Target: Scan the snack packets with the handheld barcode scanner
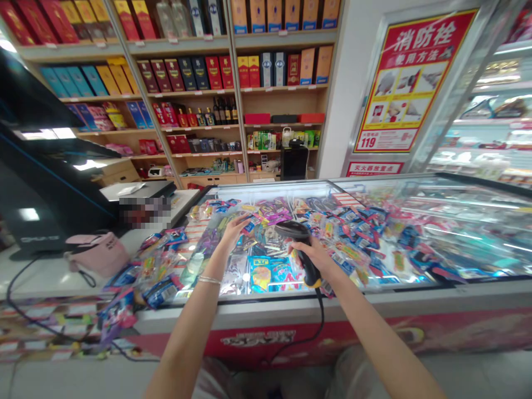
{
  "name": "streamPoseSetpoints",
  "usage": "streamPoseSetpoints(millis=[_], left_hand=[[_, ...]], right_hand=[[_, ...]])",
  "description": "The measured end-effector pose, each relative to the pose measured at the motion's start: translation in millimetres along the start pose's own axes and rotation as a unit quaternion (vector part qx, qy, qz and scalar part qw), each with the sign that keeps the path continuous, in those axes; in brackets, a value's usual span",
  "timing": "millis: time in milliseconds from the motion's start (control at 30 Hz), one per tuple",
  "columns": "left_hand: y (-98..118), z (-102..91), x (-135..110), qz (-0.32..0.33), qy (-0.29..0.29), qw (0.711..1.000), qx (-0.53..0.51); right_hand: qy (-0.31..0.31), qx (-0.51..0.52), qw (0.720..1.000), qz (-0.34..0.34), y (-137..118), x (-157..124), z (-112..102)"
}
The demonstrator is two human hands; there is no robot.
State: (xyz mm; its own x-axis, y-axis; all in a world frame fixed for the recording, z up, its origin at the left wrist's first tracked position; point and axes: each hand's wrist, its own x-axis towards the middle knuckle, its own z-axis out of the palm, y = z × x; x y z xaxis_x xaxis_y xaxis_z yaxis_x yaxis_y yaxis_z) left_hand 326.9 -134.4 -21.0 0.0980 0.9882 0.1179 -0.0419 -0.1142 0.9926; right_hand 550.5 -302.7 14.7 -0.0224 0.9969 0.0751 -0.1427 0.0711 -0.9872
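My right hand (pixel 310 252) is wrapped round the handle of a black barcode scanner (pixel 293 228), whose head points left and whose cable hangs over the counter front. My left hand (pixel 235 228), a pale bracelet at its wrist, is closed at the fingertips on a small blue packet (pixel 250 226), partly hidden. Both hands are above a glass-topped freezer strewn with many small snack packets (pixel 349 221). Between my forearms, larger blue snack bags (pixel 261 272) show near the front edge.
On the left counter stand a dark checkout terminal (pixel 50 194) and a pink bag (pixel 100 255). More packets (pixel 153 277) are heaped at the left corner, some hanging over the edge. Shelves of boxed bottles (pixel 187 75) line the back wall. A red poster (pixel 415 83) hangs at right.
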Motion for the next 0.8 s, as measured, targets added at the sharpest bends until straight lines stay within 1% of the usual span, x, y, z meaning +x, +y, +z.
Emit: streamPoseSetpoints(millis=[67,100,167,233,267,333,400,433,500,567,600,667,800], left_hand=[[4.8,20.7,-7.3,-0.005,-0.043,0.998,-0.038],[7.4,35.0,-11.7,0.001,-0.061,0.997,-0.042],[11.6,70.8,-22.4,0.030,-0.091,0.995,-0.033],[12.7,112.0,-35.4,0.075,-0.089,0.993,-0.025],[11.7,132.3,-42.6,0.092,-0.098,0.991,-0.021],[6.5,168.1,-57.8,0.117,-0.115,0.986,0.021],[-1.1,192.8,-72.8,0.173,-0.094,0.972,0.131],[-5.0,200.4,-79.7,0.210,-0.071,0.955,0.198],[-11.5,207.2,-91.3,0.280,-0.025,0.903,0.324],[-15.5,206.5,-99.1,0.319,0.007,0.854,0.410],[-16.7,204.8,-101.5,0.327,0.013,0.839,0.435],[-18.0,201.2,-103.7,0.331,0.006,0.826,0.456],[-20.7,198.6,-102.3,0.312,-0.045,0.840,0.442]], right_hand=[[0.039,0.021,0.999,-0.006,-6.5,-12.5,-18.3],[0.058,0.031,0.998,-0.011,-8.3,-18.6,-29.3],[0.095,0.051,0.994,-0.026,-8.5,-31.0,-53.4],[0.125,0.078,0.989,-0.029,-3.9,-43.8,-78.6],[0.138,0.096,0.985,-0.028,0.0,-50.2,-91.0],[0.154,0.137,0.978,-0.018,9.5,-62.1,-114.1],[0.164,0.171,0.971,-0.016,19.2,-71.5,-133.5],[0.171,0.184,0.968,-0.020,23.2,-74.7,-141.6],[0.184,0.205,0.961,-0.037,28.8,-78.0,-153.8],[0.196,0.221,0.954,-0.049,31.0,-77.8,-160.9],[0.199,0.225,0.953,-0.047,31.2,-76.9,-162.8],[0.212,0.228,0.950,-0.035,30.6,-74.7,-163.9],[0.237,0.212,0.948,-0.009,29.7,-71.2,-162.2]])
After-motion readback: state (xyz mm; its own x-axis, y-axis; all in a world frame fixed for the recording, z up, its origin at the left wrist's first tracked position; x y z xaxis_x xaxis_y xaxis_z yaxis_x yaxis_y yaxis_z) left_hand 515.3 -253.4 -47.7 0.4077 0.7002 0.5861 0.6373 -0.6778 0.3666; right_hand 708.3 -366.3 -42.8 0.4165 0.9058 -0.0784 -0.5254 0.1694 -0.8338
